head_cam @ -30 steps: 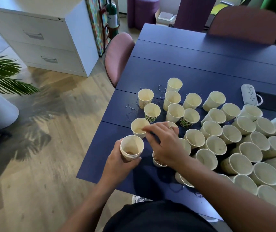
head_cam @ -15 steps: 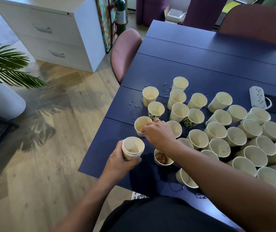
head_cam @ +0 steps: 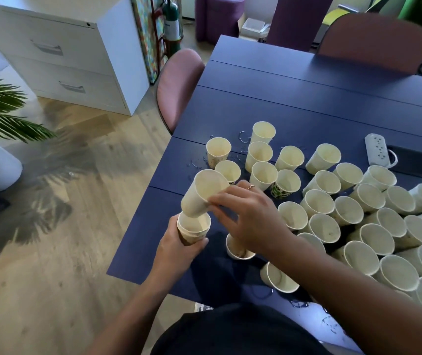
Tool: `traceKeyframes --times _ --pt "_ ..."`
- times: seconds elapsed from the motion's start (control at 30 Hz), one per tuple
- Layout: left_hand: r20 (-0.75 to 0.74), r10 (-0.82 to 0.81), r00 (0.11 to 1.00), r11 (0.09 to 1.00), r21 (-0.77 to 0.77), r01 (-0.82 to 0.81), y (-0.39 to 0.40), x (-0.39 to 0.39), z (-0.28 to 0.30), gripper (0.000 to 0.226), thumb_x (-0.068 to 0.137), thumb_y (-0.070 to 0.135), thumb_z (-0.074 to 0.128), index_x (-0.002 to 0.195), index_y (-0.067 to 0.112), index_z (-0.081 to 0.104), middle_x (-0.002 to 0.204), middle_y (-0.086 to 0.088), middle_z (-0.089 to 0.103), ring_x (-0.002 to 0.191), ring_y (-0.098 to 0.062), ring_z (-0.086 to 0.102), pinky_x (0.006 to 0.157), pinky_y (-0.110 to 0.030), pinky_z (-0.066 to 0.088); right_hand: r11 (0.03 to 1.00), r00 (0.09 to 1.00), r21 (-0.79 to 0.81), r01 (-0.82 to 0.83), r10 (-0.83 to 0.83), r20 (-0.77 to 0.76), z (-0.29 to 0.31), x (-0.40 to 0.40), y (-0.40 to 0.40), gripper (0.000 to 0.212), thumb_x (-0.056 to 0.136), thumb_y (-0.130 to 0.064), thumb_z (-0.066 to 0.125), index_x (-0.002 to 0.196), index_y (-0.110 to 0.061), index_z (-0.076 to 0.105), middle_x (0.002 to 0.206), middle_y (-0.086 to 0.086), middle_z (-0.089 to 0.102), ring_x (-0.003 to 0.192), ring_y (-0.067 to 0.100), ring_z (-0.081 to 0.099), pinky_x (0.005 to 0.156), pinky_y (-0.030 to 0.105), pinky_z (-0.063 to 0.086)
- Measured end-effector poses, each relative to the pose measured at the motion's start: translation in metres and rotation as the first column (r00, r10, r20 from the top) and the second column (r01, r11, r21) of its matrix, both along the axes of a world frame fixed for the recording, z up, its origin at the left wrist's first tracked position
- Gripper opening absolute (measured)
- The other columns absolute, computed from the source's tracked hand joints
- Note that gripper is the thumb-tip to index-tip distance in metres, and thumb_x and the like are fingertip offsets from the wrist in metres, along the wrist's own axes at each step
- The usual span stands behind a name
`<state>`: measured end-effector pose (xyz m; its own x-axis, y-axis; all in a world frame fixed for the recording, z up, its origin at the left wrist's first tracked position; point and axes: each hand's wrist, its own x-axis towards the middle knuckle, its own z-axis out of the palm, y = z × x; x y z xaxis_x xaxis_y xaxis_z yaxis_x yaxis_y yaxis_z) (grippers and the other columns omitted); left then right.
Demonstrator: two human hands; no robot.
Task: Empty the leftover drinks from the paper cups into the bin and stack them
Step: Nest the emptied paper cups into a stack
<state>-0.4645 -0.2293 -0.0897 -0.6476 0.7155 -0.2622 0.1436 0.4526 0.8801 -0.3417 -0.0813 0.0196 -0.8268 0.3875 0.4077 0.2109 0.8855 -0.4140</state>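
My left hand (head_cam: 174,248) grips a short stack of paper cups (head_cam: 194,228) above the near left corner of the blue table (head_cam: 307,103). My right hand (head_cam: 249,217) pinches the rim of a single cream paper cup (head_cam: 203,193) and holds it tilted, its base at the mouth of the stack. Several more paper cups (head_cam: 373,224) crowd the table to the right. One cup with brown dregs (head_cam: 238,249) stands just under my right wrist. No bin is in view.
Drops of spilled liquid (head_cam: 197,163) lie on the table near the far cups. A white power strip (head_cam: 376,150) lies at the right. Pink chairs (head_cam: 176,85) stand at the table's left and far sides. A white drawer cabinet (head_cam: 76,57) and a plant (head_cam: 2,111) stand on the left.
My right hand took a cup from the table and lifted it over to the stack in my left hand. The left hand stayed almost still.
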Motion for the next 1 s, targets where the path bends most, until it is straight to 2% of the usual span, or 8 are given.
traceKeyframes --times 0.17,0.37,0.47,0.6,0.7,0.8,0.9,1.0 --pt "-0.044 -0.024 0.999 0.998 0.059 0.027 0.011 0.004 0.008 0.068 0.077 0.029 0.087 0.131 0.035 0.045 0.116 0.015 0.061 0.103 -0.008 0.061 0.078 -0.021 0.05 0.999 0.994 -0.029 -0.039 0.042 0.098 -0.01 0.013 -0.002 0.014 0.093 -0.022 0.065 0.103 -0.018 0.074 0.095 -0.003 0.07 0.078 0.022 0.054 0.068 0.034 0.046" --pt "-0.08 -0.067 0.994 0.995 0.064 0.072 0.017 0.01 0.015 0.07 0.075 0.025 0.088 0.13 0.032 0.047 0.114 0.013 0.063 0.101 -0.01 0.063 0.075 -0.016 0.046 0.995 0.973 -0.053 -0.087 0.096 0.21 -0.03 0.017 -0.007 0.026 0.085 -0.009 0.063 0.106 -0.019 0.074 0.094 -0.002 0.069 0.079 0.029 0.056 0.068 0.042 0.05" --pt "-0.083 -0.075 0.994 0.995 0.06 0.08 0.018 0.01 0.015 0.07 0.073 0.022 0.089 0.128 0.034 0.047 0.113 0.013 0.065 0.1 -0.011 0.064 0.075 -0.019 0.047 0.989 0.965 -0.118 -0.088 0.114 0.238 -0.032 0.019 -0.012 0.021 0.09 -0.017 0.061 0.106 -0.017 0.074 0.094 0.001 0.07 0.08 0.029 0.056 0.073 0.044 0.051" --pt "-0.09 -0.057 0.994 0.996 0.058 0.063 0.014 0.007 0.012 0.068 0.074 0.026 0.089 0.127 0.035 0.047 0.117 0.015 0.064 0.104 -0.01 0.063 0.08 -0.025 0.05 0.987 0.963 -0.139 0.086 -0.046 0.265 -0.018 0.028 -0.01 0.033 0.097 -0.041 0.056 0.124 -0.024 0.061 0.113 -0.005 0.068 0.098 0.022 0.06 0.084 0.035 0.047" --pt "-0.094 -0.047 0.995 0.998 0.043 0.051 0.009 0.006 0.009 0.065 0.075 0.027 0.089 0.123 0.034 0.046 0.117 0.014 0.062 0.105 -0.012 0.061 0.079 -0.025 0.047 0.986 0.904 -0.107 0.13 -0.073 0.421 -0.014 0.037 -0.006 0.038 0.091 -0.057 0.056 0.114 -0.026 0.057 0.106 -0.007 0.066 0.098 0.021 0.057 0.084 0.032 0.037" --pt "-0.07 -0.034 0.997 0.999 0.032 0.037 0.004 0.005 0.005 0.062 0.075 0.027 0.088 0.122 0.032 0.048 0.116 0.015 0.062 0.106 -0.012 0.06 0.082 -0.028 0.048 0.996 0.796 0.027 0.081 -0.081 0.6 -0.019 0.044 -0.006 0.044 0.085 -0.064 0.058 0.103 -0.024 0.058 0.103 -0.005 0.068 0.099 0.024 0.056 0.085 0.037 0.037" --pt "-0.044 -0.029 0.999 0.999 0.031 0.031 0.001 0.005 0.003 0.062 0.075 0.027 0.088 0.123 0.032 0.049 0.117 0.018 0.061 0.107 -0.01 0.059 0.087 -0.032 0.051 0.996 0.719 0.081 0.033 -0.08 0.69 -0.032 0.047 -0.007 0.045 0.082 -0.061 0.062 0.107 -0.024 0.06 0.106 -0.006 0.068 0.101 0.025 0.055 0.089 0.038 0.036" --pt "-0.032 -0.027 0.999 0.999 0.025 0.028 -0.001 0.006 0.002 0.062 0.076 0.027 0.088 0.123 0.032 0.048 0.117 0.02 0.06 0.108 -0.005 0.058 0.087 -0.029 0.05 0.998 0.718 0.056 0.009 -0.045 0.695 -0.044 0.049 -0.008 0.032 0.084 -0.049 0.064 0.101 -0.022 0.06 0.107 -0.004 0.068 0.098 0.027 0.055 0.082 0.038 0.036"
